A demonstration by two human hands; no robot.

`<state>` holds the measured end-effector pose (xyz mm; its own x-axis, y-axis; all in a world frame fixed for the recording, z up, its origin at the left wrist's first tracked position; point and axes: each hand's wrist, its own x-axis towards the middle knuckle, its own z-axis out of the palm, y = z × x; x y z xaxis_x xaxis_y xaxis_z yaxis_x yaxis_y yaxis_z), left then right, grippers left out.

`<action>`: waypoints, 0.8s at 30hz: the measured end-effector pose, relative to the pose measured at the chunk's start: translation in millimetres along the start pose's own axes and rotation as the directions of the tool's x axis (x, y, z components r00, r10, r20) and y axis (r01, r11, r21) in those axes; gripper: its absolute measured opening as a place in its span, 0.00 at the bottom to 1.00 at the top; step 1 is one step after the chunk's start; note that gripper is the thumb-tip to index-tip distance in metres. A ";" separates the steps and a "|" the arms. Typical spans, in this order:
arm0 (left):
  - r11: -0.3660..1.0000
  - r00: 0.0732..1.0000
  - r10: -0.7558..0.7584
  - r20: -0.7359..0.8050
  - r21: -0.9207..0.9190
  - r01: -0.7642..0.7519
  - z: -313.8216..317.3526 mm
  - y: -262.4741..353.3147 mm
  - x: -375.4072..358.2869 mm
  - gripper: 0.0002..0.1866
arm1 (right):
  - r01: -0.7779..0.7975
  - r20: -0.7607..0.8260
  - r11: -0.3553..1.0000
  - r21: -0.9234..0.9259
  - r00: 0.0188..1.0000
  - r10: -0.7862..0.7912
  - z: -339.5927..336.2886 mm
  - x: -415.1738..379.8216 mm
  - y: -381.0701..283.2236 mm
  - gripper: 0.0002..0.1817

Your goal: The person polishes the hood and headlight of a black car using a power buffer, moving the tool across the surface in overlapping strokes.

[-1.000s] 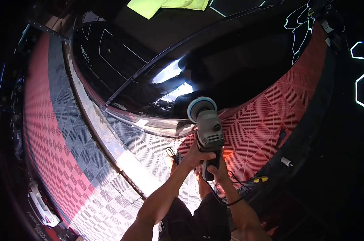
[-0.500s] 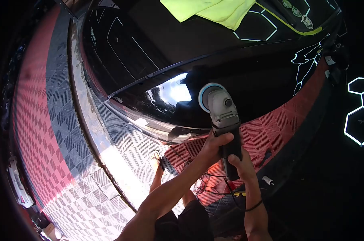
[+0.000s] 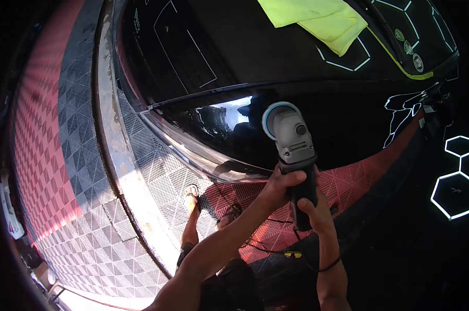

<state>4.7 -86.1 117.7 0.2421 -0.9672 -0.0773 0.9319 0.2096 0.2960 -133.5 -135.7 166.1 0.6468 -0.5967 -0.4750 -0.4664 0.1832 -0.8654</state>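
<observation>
A grey and black car polisher (image 3: 294, 139) with a light-blue-edged pad (image 3: 268, 123) lies against the glossy black car side panel (image 3: 343, 122). My left hand (image 3: 280, 187) wraps the body just behind the grey head, thumb across the top. Farther back, my right hand (image 3: 319, 213) grips the rear of the black handle, its thumb on top. Most fingers of both hands are hidden under the tool. Bright sky is mirrored in the panel left of the pad.
A yellow-green towel (image 3: 322, 23) rests on the car's upper surface. A dark cord with a yellow piece (image 3: 293, 254) runs across the red and grey tiled floor (image 3: 89, 192). My sandalled foot (image 3: 192, 194) stands near the car's lower edge.
The camera view has shifted, so the car and towel appear lower and farther right. Both hands keep their hold on the polisher, whose pad stays at the panel.
</observation>
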 end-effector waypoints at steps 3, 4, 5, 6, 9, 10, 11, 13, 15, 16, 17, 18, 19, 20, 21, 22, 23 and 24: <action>0.995 0.997 -0.064 0.037 0.072 0.061 0.7 -0.9 4.3 0.32 | -0.023 -0.018 0.986 0.167 0.999 0.027 2.6 -2.9 5.6 0.33; 0.998 0.999 -0.042 0.028 0.053 0.040 -1.1 2.5 -1.0 0.32 | -0.052 0.008 0.990 0.128 0.999 0.051 7.4 -3.2 1.3 0.33; 0.999 1.000 -0.024 0.019 0.034 0.023 -2.8 5.9 -7.4 0.32 | -0.081 0.029 0.993 0.090 0.996 0.079 11.9 -4.0 -0.8 0.33; 1.000 1.000 0.002 0.016 0.012 -0.002 -9.3 12.6 -16.0 0.33 | -0.111 0.060 0.994 -0.008 0.992 0.112 17.3 0.6 7.3 0.36; 0.991 0.991 0.115 -0.071 -0.059 -0.119 -27.1 38.2 -41.2 0.35 | -0.045 0.096 0.986 -0.159 0.993 0.061 63.0 13.7 -19.9 0.42; 0.987 0.987 0.152 -0.049 -0.051 -0.154 -34.5 46.5 -44.3 0.37 | -0.012 0.136 0.977 -0.215 0.990 0.042 71.3 18.3 -24.9 0.43; 0.981 0.982 0.185 -0.025 -0.045 -0.186 -41.5 54.1 -45.2 0.39 | -0.016 0.115 0.976 -0.215 0.992 0.041 77.8 21.3 -26.0 0.43; 0.976 0.978 0.206 -0.017 -0.069 -0.207 -41.9 59.4 -42.3 0.38 | 0.056 0.123 0.956 -0.286 0.992 -0.022 82.5 24.5 -26.2 0.45; 0.986 0.987 0.161 0.005 -0.048 -0.160 -32.9 59.1 -34.0 0.34 | -0.016 0.130 0.968 -0.249 0.990 0.050 73.4 21.7 -30.3 0.46; 0.985 0.987 0.162 0.012 -0.061 -0.161 -26.4 57.9 -29.0 0.34 | -0.070 0.120 0.983 -0.171 0.989 0.092 65.8 19.3 -27.1 0.46; 0.996 0.997 0.076 -0.006 -0.044 -0.076 -18.6 55.0 -22.8 0.31 | -0.124 0.111 0.988 -0.091 0.985 0.134 58.4 16.8 -22.1 0.47; 1.000 1.000 -0.009 -0.025 -0.029 0.008 -10.1 52.1 -16.1 0.28 | -0.028 0.027 1.000 -0.010 0.999 0.029 52.8 15.1 -6.9 0.43; 0.999 1.000 -0.004 -0.016 -0.042 0.003 0.1 50.5 -7.3 0.28 | -0.028 0.022 0.999 -0.026 0.999 0.028 46.1 12.8 -13.7 0.43; 0.998 0.998 -0.058 -0.032 0.013 0.058 10.8 49.6 2.4 0.27 | -0.032 0.002 0.996 0.084 0.999 0.032 40.4 9.9 -23.2 0.41; 0.991 0.992 -0.111 -0.055 0.071 0.114 18.6 48.5 11.0 0.25 | -0.034 -0.014 0.980 0.197 0.999 0.037 36.3 7.6 -29.3 0.40; 0.992 0.993 -0.102 -0.053 0.067 0.106 22.2 46.3 21.5 0.25 | -0.032 -0.010 0.981 0.189 0.999 0.034 31.7 8.1 -31.5 0.40; 0.988 0.990 -0.136 -0.019 0.066 0.137 24.6 42.9 31.2 0.24 | -0.013 -0.065 0.976 0.217 0.998 0.028 27.2 8.0 -32.5 0.41; 0.983 0.985 -0.170 0.013 0.065 0.169 26.7 40.4 37.3 0.23 | 0.005 -0.118 0.970 0.244 0.993 0.025 25.0 7.5 -33.4 0.41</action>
<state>44.2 -117.6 152.2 0.0763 -0.9905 -0.1140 0.9398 0.0333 0.3401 -98.0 -126.8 187.5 0.5597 -0.6797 -0.4741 -0.3021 0.3654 -0.8805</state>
